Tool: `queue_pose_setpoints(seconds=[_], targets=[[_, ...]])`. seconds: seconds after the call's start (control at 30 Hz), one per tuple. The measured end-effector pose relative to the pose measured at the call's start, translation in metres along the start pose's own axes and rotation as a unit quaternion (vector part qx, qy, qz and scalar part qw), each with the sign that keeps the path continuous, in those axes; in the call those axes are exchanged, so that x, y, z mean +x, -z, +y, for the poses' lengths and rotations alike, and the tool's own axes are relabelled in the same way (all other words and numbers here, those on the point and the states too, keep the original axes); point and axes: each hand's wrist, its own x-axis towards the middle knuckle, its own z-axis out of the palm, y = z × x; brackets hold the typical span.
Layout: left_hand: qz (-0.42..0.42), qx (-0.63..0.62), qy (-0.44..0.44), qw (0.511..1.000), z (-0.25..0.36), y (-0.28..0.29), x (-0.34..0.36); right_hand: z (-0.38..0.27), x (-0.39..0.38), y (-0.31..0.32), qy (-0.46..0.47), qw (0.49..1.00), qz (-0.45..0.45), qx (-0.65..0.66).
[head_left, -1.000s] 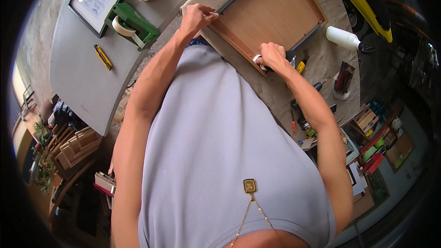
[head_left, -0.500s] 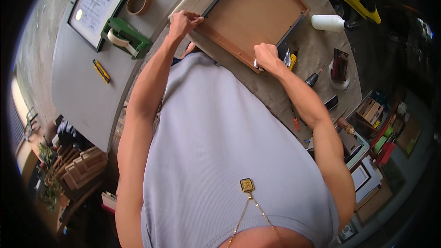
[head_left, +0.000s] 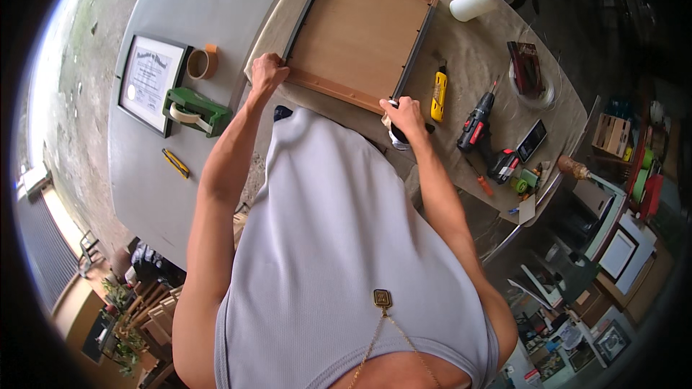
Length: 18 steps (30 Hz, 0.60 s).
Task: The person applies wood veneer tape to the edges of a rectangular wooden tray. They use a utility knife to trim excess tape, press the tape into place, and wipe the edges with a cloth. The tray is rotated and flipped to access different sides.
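Observation:
A picture frame [head_left: 353, 25] lies back side up on the cloth-covered table, its brown backing board showing inside dark side rails and brown end rails. My left hand [head_left: 269, 72] is closed at its near left corner, fingertips on the edge. At the near right corner my right hand [head_left: 407, 117] is closed over the rail. A small pale and dark bundle [head_left: 396, 135] sits against that hand, partly hidden, and I cannot make out its kind. Just right of the frame lies a yellow utility knife [head_left: 438, 94].
Rightward lie a cordless drill [head_left: 476, 122], a phone [head_left: 532, 140], a screwdriver [head_left: 484, 186] and a white spray bottle [head_left: 473, 3]. On the grey table at left are a framed certificate [head_left: 150, 83], a green tape dispenser [head_left: 196, 111], a brown tape roll [head_left: 202, 63] and a small yellow cutter [head_left: 175, 163].
The view has shifted, and the frame appears turned a little and lower left in it. Both hands stay at its near corners. My right forearm no longer covers the drill.

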Motion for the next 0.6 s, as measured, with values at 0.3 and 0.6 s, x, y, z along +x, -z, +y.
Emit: queue_pose_setpoints(seconds=[0.3,0.6], targets=[[-0.090,-0.080,0.016,0.993,-0.019,0.004,-0.032,-0.001,-0.039,-0.001,-0.032,0.999,0.033,0.019],[-0.002,0.004,0.047,0.999,0.004,0.012,-0.039,0.000,-0.045,0.047,0.004,1.000,-0.015,0.008]])
